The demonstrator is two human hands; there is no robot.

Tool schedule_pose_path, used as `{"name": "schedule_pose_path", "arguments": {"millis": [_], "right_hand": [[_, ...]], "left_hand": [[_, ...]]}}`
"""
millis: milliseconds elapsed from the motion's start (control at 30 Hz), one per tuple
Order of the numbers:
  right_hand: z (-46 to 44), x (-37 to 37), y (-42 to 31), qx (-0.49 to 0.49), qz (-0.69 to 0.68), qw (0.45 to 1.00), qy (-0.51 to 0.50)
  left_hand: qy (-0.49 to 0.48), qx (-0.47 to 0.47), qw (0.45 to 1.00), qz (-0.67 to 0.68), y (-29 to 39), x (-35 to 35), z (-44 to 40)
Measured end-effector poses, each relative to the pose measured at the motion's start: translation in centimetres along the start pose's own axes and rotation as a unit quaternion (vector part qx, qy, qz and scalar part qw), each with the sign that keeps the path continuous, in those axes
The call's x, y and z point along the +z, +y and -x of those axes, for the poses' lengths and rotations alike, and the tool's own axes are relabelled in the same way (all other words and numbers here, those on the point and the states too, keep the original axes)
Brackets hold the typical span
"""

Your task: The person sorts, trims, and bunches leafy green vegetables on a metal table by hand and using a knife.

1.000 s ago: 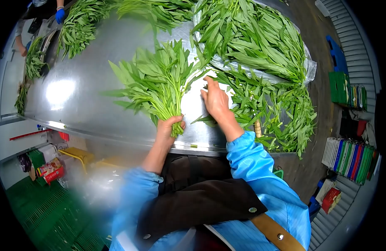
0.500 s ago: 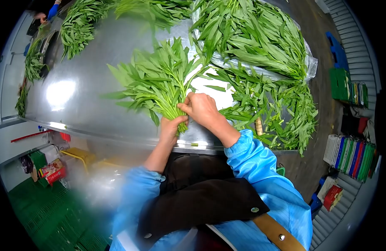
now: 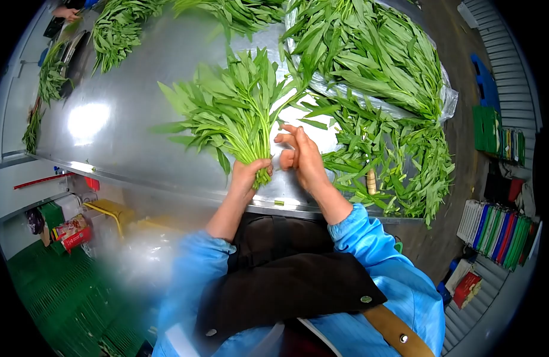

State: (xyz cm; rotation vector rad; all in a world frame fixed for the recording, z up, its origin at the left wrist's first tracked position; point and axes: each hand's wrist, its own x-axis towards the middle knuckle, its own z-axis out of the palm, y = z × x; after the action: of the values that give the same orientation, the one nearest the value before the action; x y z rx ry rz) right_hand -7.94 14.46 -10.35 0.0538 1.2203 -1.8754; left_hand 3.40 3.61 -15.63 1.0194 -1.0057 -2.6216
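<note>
A bunch of water spinach (image 3: 236,113) stands fanned out over the metal table, its leaves pointing away from me. My left hand (image 3: 247,176) is wrapped round the lower stems, and the stem ends poke out below the fist. To the right of the stems, my right hand (image 3: 302,157) is raised with its fingers loosely curled and apart, holding nothing. Behind it a white sheet (image 3: 313,122) lies partly covered by loose leaves. Farther right are scattered cut stems and leaves (image 3: 405,160), with a wooden handle (image 3: 371,180) sticking out among them.
A large heap of greens (image 3: 370,59) lies on clear plastic (image 3: 448,98) at the back right. More bunches (image 3: 117,35) rest along the far side of the metal table (image 3: 137,131). Another person's hand (image 3: 66,13) shows at the far left. Stacked crates (image 3: 495,229) stand at right.
My right hand has let go of the bunch's stems, moved slightly right and opened its fingers. My left hand keeps its hold. The other person's hand has shifted at the far left.
</note>
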Motion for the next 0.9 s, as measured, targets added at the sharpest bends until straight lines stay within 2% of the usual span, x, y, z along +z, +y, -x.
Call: {"name": "schedule_pose_path", "arguments": {"millis": [33,67,100,133,167,233,267,400,500,600,633,833,900], "right_hand": [[-0.2,0.5,-0.6,0.012,0.039,0.999,-0.017],[-0.6,1.0,-0.9,-0.077,0.179,0.980,-0.046],[-1.1,1.6,-0.9,-0.163,0.314,0.932,-0.072],[-1.6,2.1,-0.9,-0.243,0.441,0.859,-0.096],[-2.3,2.2,-1.0,-0.257,0.512,0.811,-0.120],[-3.6,2.4,-1.1,-0.276,0.641,0.696,-0.168],[-3.2,3.4,-2.3,-0.198,0.657,0.706,-0.173],[-4.4,2.1,-1.5,-0.192,0.540,0.807,-0.145],[-4.0,2.0,-0.9,-0.235,0.503,0.825,-0.105],[-3.3,2.5,-0.5,-0.262,0.489,0.827,-0.090],[-3.2,2.7,-0.5,-0.268,0.482,0.830,-0.086],[-4.3,2.5,0.1,-0.260,0.581,0.760,-0.130],[-4.4,2.8,-0.6,-0.225,0.588,0.762,-0.151]], "left_hand": [[-0.020,0.004,1.000,0.003,-0.3,-0.5,-0.4],[-0.041,0.007,0.999,0.005,-0.5,-0.6,-0.5],[-0.018,0.000,1.000,0.009,0.1,0.3,0.0],[0.005,-0.006,1.000,0.012,0.8,1.4,0.6],[0.027,-0.011,0.999,0.015,1.3,2.2,0.9],[0.001,-0.011,1.000,0.020,0.8,1.2,0.5],[-0.014,-0.012,1.000,0.022,0.7,1.0,0.7],[-0.110,-0.025,0.988,0.110,0.9,-0.2,0.5],[-0.074,-0.050,0.988,0.127,1.0,-0.5,0.6],[-0.014,-0.045,0.989,0.143,-0.1,-1.2,0.1],[-0.015,-0.048,0.988,0.147,-0.3,-1.6,0.0],[-0.037,-0.049,0.988,0.138,-0.5,-1.3,0.0],[-0.042,-0.063,0.989,0.128,-0.1,-0.9,0.2]]}}
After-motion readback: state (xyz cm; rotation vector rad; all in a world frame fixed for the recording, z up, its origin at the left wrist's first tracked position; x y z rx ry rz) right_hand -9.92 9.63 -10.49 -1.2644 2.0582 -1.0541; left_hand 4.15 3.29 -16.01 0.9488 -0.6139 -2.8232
